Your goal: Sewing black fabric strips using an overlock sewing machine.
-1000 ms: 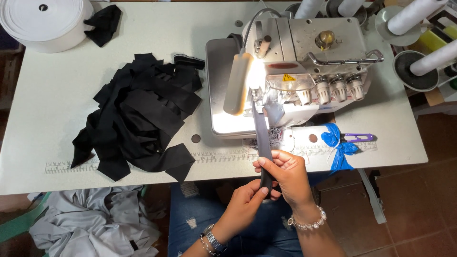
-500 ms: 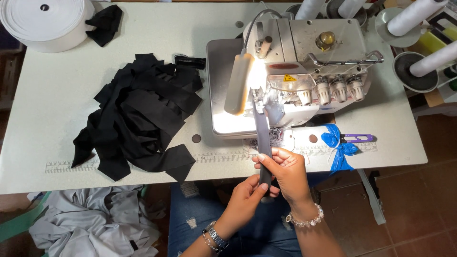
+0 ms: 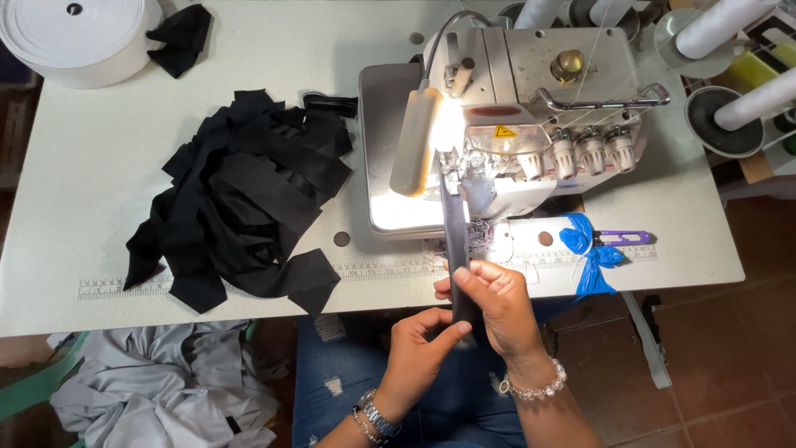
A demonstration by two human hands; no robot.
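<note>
Pale worktable point(image 3: 124, 166) over reddish-brown tiled floor point(image 3: 730, 357).
Lamp point(image 3: 414, 141) on the machine throws a bright patch; grey cloth heap point(image 3: 166, 390) lies below table's front edge.

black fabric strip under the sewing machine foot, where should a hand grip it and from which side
Grip the narrow black fabric strip at its near, free end, coming from the table's front edge. Its far end is pinned under the grey sewing machine, and it runs straight back toward the person, so only the near end is open. The right hand pinches it from above and the left hand from below.
</note>
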